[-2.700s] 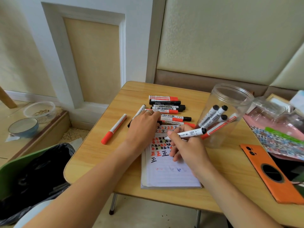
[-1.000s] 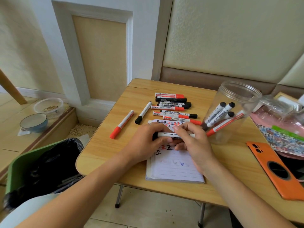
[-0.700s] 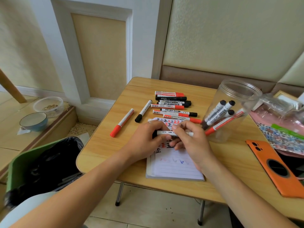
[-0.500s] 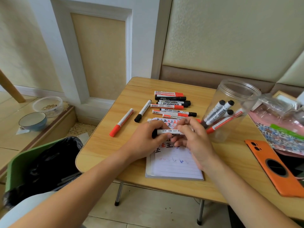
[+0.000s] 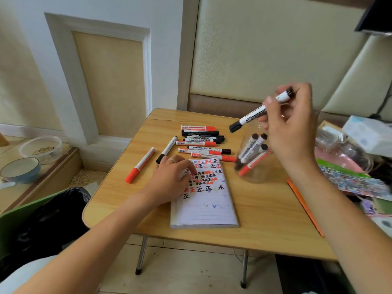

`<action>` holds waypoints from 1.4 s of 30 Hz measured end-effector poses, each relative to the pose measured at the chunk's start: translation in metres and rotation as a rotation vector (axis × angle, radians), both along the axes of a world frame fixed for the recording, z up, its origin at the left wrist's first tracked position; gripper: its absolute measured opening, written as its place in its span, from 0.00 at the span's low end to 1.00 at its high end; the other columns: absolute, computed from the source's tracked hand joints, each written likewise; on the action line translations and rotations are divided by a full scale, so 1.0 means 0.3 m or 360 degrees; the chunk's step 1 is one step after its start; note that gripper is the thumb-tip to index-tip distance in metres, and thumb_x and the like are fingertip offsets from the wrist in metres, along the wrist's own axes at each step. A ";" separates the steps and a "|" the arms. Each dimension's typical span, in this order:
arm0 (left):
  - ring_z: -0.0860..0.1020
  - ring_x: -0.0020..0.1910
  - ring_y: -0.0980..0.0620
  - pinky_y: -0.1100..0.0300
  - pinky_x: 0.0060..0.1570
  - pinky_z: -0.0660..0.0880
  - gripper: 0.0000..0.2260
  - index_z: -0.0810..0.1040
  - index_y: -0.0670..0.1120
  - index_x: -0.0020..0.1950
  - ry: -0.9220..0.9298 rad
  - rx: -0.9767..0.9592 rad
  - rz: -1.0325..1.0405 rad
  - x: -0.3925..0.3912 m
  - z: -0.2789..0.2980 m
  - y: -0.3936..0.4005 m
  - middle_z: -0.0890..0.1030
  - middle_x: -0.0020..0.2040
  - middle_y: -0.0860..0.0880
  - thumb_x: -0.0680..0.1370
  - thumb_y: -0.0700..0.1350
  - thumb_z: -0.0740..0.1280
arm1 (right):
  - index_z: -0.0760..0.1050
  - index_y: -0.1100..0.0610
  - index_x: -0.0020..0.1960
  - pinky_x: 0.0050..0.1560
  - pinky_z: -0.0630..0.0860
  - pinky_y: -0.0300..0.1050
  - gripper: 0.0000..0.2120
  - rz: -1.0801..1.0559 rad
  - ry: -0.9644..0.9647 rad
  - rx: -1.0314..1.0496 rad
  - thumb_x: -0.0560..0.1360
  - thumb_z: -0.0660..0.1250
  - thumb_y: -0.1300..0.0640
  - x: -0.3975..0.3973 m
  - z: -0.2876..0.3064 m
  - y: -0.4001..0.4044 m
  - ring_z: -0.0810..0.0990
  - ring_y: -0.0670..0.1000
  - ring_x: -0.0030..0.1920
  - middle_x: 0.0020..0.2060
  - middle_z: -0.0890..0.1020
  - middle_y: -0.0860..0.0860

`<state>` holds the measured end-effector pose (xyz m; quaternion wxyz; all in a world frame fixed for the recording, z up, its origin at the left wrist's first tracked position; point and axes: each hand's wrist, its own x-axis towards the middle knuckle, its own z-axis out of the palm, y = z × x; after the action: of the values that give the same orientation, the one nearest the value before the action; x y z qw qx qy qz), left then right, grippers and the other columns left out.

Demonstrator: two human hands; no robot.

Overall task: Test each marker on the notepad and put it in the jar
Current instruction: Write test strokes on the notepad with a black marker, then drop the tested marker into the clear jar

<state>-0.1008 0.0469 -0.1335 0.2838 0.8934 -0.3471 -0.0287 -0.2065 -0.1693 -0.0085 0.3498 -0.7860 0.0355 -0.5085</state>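
Observation:
My right hand [image 5: 290, 128] grips a capped black marker [image 5: 253, 114] in the air, tilted cap-down over the mouth of the clear plastic jar [image 5: 254, 166]. Several black and red markers stand inside the jar. My left hand [image 5: 171, 179] rests on the top left of the notepad [image 5: 206, 200], whose page carries red and black test marks. A bunch of red and black markers [image 5: 201, 143] lies behind the notepad. Apart to the left lie one red marker [image 5: 140, 165] and one black marker [image 5: 167, 149].
The small wooden table [image 5: 265, 219] holds an orange phone [image 5: 303, 206] at its right edge. Plastic bags and clutter [image 5: 350, 166] crowd the right. A green bin with a black bag [image 5: 40, 219] stands at the left, and two bowls [image 5: 29, 160] sit on a low ledge.
Both hands held the black marker over the notepad, closing its cap. Now my right hand has lifted it up and right over the jar, and my left hand has dropped onto the notepad.

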 end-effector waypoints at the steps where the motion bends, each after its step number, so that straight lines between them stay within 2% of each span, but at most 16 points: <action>1: 0.62 0.74 0.46 0.47 0.71 0.61 0.09 0.78 0.60 0.60 -0.0003 0.0010 0.0015 -0.004 0.002 -0.004 0.70 0.71 0.53 0.82 0.49 0.64 | 0.69 0.56 0.58 0.42 0.81 0.55 0.07 -0.0099 -0.0054 -0.0047 0.83 0.64 0.54 0.000 0.025 -0.022 0.86 0.47 0.38 0.45 0.80 0.49; 5: 0.62 0.74 0.46 0.45 0.70 0.61 0.08 0.77 0.60 0.60 -0.0006 0.0041 0.0043 -0.008 0.002 -0.012 0.70 0.71 0.52 0.83 0.50 0.63 | 0.70 0.63 0.60 0.44 0.77 0.50 0.12 -0.0396 -0.0235 -0.0077 0.82 0.62 0.55 0.008 0.077 -0.096 0.83 0.53 0.41 0.46 0.81 0.53; 7: 0.62 0.74 0.46 0.46 0.69 0.62 0.08 0.77 0.60 0.59 -0.0009 0.0032 0.0052 -0.008 -0.003 -0.016 0.70 0.71 0.51 0.82 0.49 0.63 | 0.70 0.63 0.60 0.42 0.73 0.43 0.12 -0.0458 -0.0174 -0.0105 0.81 0.62 0.56 0.014 0.077 -0.118 0.80 0.53 0.41 0.47 0.81 0.55; 9: 0.63 0.73 0.45 0.48 0.68 0.63 0.08 0.78 0.60 0.59 -0.0023 0.0018 0.0049 -0.005 -0.011 -0.020 0.71 0.70 0.51 0.82 0.49 0.63 | 0.69 0.62 0.60 0.39 0.68 0.38 0.11 -0.0479 0.0037 -0.0144 0.81 0.64 0.58 0.030 0.056 -0.124 0.78 0.54 0.41 0.46 0.79 0.53; 11: 0.64 0.72 0.44 0.50 0.67 0.63 0.09 0.78 0.59 0.60 -0.0038 0.0015 0.0044 -0.001 -0.019 -0.023 0.71 0.70 0.50 0.82 0.48 0.63 | 0.68 0.61 0.61 0.39 0.66 0.44 0.12 -0.0462 0.0316 -0.0184 0.81 0.65 0.57 0.052 0.023 -0.121 0.77 0.56 0.41 0.44 0.79 0.52; 13: 0.64 0.72 0.44 0.51 0.67 0.64 0.09 0.77 0.58 0.60 -0.0056 0.0010 0.0040 0.001 -0.026 -0.022 0.71 0.70 0.50 0.82 0.48 0.63 | 0.70 0.58 0.58 0.39 0.71 0.48 0.08 -0.0469 0.0668 -0.0322 0.83 0.62 0.54 0.072 -0.006 -0.123 0.79 0.59 0.41 0.43 0.80 0.55; 16: 0.64 0.71 0.45 0.50 0.66 0.64 0.08 0.77 0.58 0.60 -0.0091 -0.0014 0.0038 -0.001 -0.036 -0.019 0.72 0.69 0.51 0.82 0.48 0.63 | 0.74 0.55 0.46 0.46 0.76 0.54 0.21 -0.0538 0.1143 -0.0661 0.86 0.49 0.46 0.081 -0.008 -0.103 0.81 0.63 0.47 0.44 0.83 0.60; 18: 0.64 0.70 0.45 0.50 0.65 0.65 0.09 0.77 0.58 0.61 -0.0109 -0.0029 0.0036 -0.002 -0.041 -0.016 0.72 0.69 0.51 0.82 0.49 0.63 | 0.69 0.51 0.38 0.50 0.76 0.54 0.25 -0.0527 0.1294 -0.0759 0.86 0.46 0.42 0.081 0.004 -0.080 0.81 0.62 0.49 0.44 0.83 0.60; 21: 0.65 0.69 0.44 0.50 0.66 0.65 0.09 0.77 0.58 0.60 -0.0126 -0.0062 0.0022 -0.002 -0.047 -0.010 0.73 0.68 0.51 0.82 0.49 0.63 | 0.67 0.52 0.39 0.47 0.72 0.51 0.19 -0.0593 0.1422 -0.0838 0.84 0.54 0.43 0.089 0.010 -0.086 0.81 0.63 0.53 0.48 0.84 0.60; 24: 0.65 0.69 0.45 0.50 0.67 0.64 0.08 0.78 0.58 0.60 -0.0115 -0.0081 0.0006 -0.002 -0.049 -0.002 0.72 0.68 0.52 0.82 0.49 0.64 | 0.71 0.54 0.48 0.45 0.70 0.50 0.13 -0.0652 0.1413 -0.0899 0.82 0.60 0.45 0.090 0.001 -0.093 0.80 0.63 0.55 0.52 0.84 0.60; 27: 0.66 0.69 0.47 0.51 0.67 0.64 0.08 0.78 0.58 0.60 -0.0123 -0.0107 -0.0003 0.001 -0.048 0.005 0.72 0.67 0.53 0.82 0.50 0.64 | 0.75 0.59 0.57 0.49 0.75 0.54 0.14 -0.0665 0.1122 -0.0799 0.81 0.63 0.49 0.086 -0.016 -0.076 0.80 0.64 0.55 0.54 0.82 0.60; 31: 0.66 0.68 0.49 0.52 0.66 0.65 0.08 0.79 0.58 0.60 -0.0142 -0.0138 -0.0037 0.008 -0.048 0.013 0.72 0.66 0.53 0.82 0.50 0.64 | 0.75 0.62 0.55 0.49 0.75 0.53 0.08 -0.0736 0.0438 -0.1093 0.77 0.66 0.61 0.086 -0.061 -0.030 0.77 0.60 0.53 0.53 0.77 0.60; 33: 0.67 0.68 0.50 0.53 0.65 0.67 0.08 0.78 0.57 0.60 -0.0193 -0.0116 -0.0054 0.016 -0.048 0.015 0.73 0.66 0.52 0.82 0.50 0.64 | 0.76 0.62 0.53 0.47 0.77 0.50 0.07 -0.0586 0.0351 -0.1286 0.75 0.66 0.66 0.104 -0.088 0.002 0.76 0.57 0.51 0.52 0.77 0.58; 35: 0.68 0.67 0.50 0.51 0.65 0.70 0.07 0.78 0.56 0.59 -0.0235 -0.0095 -0.0059 0.028 -0.049 0.014 0.73 0.66 0.52 0.82 0.50 0.65 | 0.76 0.62 0.52 0.41 0.77 0.49 0.07 -0.0367 0.0497 -0.1353 0.76 0.64 0.68 0.125 -0.112 0.042 0.77 0.55 0.47 0.48 0.78 0.56; 37: 0.68 0.67 0.50 0.51 0.65 0.70 0.07 0.78 0.56 0.59 -0.0235 -0.0091 -0.0055 0.038 -0.051 0.012 0.73 0.66 0.52 0.81 0.51 0.66 | 0.76 0.61 0.55 0.35 0.72 0.44 0.07 -0.0207 0.0821 -0.1263 0.79 0.62 0.68 0.155 -0.146 0.073 0.76 0.53 0.42 0.46 0.79 0.55; 42: 0.68 0.65 0.50 0.49 0.62 0.72 0.07 0.76 0.57 0.58 -0.0325 -0.0104 -0.0063 0.045 -0.072 0.004 0.73 0.63 0.53 0.81 0.52 0.64 | 0.73 0.58 0.61 0.45 0.81 0.50 0.11 -0.0238 0.1407 -0.1166 0.80 0.64 0.68 0.241 -0.259 0.086 0.80 0.53 0.45 0.50 0.79 0.55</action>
<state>-0.0872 0.0482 -0.1551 0.2753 0.8749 -0.3926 0.0682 -0.1341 -0.1435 -0.0861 -0.0301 -0.9889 0.0554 -0.1343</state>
